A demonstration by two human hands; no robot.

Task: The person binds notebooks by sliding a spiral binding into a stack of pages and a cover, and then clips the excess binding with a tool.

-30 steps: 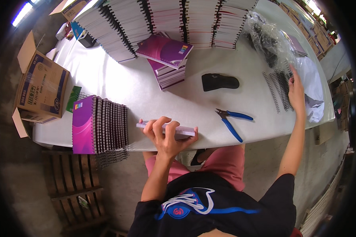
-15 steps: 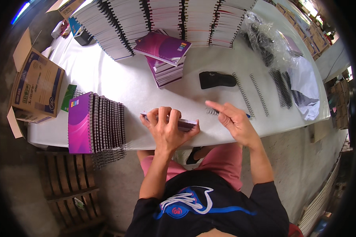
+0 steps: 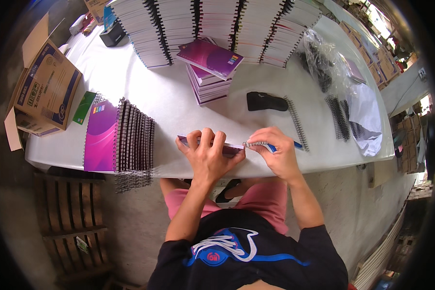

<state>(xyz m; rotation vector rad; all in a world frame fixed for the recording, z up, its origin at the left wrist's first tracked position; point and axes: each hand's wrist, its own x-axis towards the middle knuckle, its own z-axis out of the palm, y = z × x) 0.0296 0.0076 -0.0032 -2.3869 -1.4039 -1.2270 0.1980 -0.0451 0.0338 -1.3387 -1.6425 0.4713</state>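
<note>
At the near middle of the table, my left hand (image 3: 209, 153) is closed over a thin purple notebook (image 3: 233, 149) stood on its long edge, fingers over the top. My right hand (image 3: 280, 157) pinches a dark spiral binding coil (image 3: 258, 143), its tip touching the notebook's right end. Blue handle-like parts (image 3: 271, 148) show by the right fingers; what they belong to is mostly hidden. Another loose coil (image 3: 296, 123) lies beyond my right hand, next to a black pouch (image 3: 267, 101).
Coil-bound purple notebooks (image 3: 100, 137) are stacked at the left, before an open carton (image 3: 48, 92). A purple book pile (image 3: 210, 89) stands in the middle, below tall stacks of bound books (image 3: 217, 29). Bundled coils (image 3: 337, 118) and clear plastic wrap (image 3: 324, 58) lie at the right.
My right hand has moved left and closed, bringing the coil to the notebook's end. One of the two coils beside the pouch no longer lies there. My left hand keeps its hold.
</note>
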